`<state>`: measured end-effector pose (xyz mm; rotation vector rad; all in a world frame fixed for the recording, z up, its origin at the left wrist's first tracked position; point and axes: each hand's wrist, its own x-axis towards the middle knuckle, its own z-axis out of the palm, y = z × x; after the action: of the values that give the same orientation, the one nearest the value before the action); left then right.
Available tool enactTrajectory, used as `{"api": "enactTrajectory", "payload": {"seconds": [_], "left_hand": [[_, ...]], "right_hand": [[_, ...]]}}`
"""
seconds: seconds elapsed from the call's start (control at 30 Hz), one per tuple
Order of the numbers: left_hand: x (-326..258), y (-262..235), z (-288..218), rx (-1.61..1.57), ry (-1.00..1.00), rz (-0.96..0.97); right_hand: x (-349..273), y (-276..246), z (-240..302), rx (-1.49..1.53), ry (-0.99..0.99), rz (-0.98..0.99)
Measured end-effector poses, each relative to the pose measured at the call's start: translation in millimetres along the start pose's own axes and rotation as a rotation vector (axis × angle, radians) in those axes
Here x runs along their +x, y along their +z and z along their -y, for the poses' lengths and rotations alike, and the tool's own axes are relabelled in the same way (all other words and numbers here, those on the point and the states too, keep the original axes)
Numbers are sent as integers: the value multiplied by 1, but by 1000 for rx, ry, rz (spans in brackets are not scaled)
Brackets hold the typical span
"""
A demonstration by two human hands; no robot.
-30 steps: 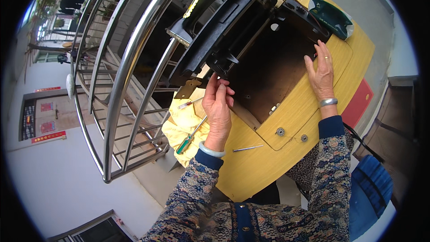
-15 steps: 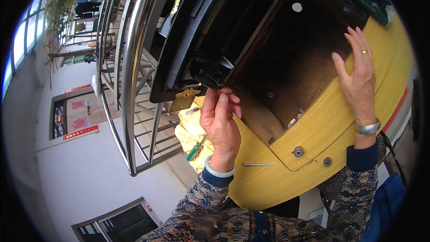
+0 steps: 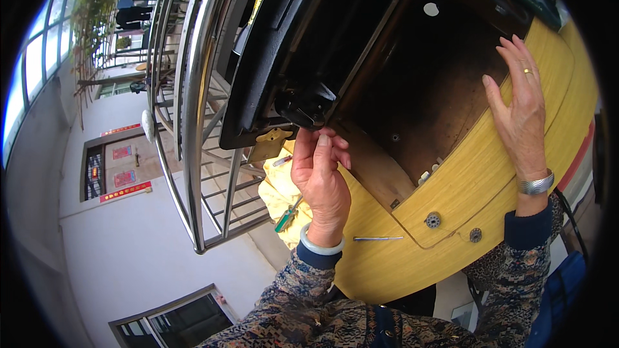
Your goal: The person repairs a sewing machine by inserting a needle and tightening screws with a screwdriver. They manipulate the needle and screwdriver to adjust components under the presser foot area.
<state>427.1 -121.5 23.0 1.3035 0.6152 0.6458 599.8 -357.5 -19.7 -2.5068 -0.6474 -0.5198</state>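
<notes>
sewing machine (image 3: 261,74) stands already tipped up, upper centre of frame, lowering looks undone; left hand (image 3: 322,183) bunches at its underside, on what i can't tell; right hand (image 3: 523,122) splays over the yellow tabletop (image 3: 474,180).

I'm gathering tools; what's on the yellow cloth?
A green-handled screwdriver and a slim, partly reddish item lie on the yellow cloth. The left hand covers whatever is behind it.

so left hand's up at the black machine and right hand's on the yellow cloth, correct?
No, the right hand isn't on the yellow cloth: the head view shows it at the wooden tabletop, beside the dark opening. The left hand is at the black machine.
</notes>
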Motion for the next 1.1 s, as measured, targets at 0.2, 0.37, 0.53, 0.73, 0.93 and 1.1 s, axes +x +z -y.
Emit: {"api": "enactTrajectory", "payload": {"seconds": [0.2, 0.37, 0.53, 0.73, 0.93, 1.1], "left_hand": [[1, -1, 2, 1, 25, 19], [2, -3, 0, -26, -3, 40], [6, -5, -7, -47, -31, 74], [10, -11, -1, -49, -30, 105], [13, -13, 2, -68, -8, 146], [12, -15, 0, -74, -24, 160]], "right_hand": [[0, 2, -1, 70, 34, -23], [13, -32, 24, 328, 95, -40], [-30, -94, 91, 676, 191, 147], [-99, -113, 122, 724, 309, 317], [-159, -99, 136, 576, 176, 370], [-180, -75, 169, 476, -46, 420]]}}
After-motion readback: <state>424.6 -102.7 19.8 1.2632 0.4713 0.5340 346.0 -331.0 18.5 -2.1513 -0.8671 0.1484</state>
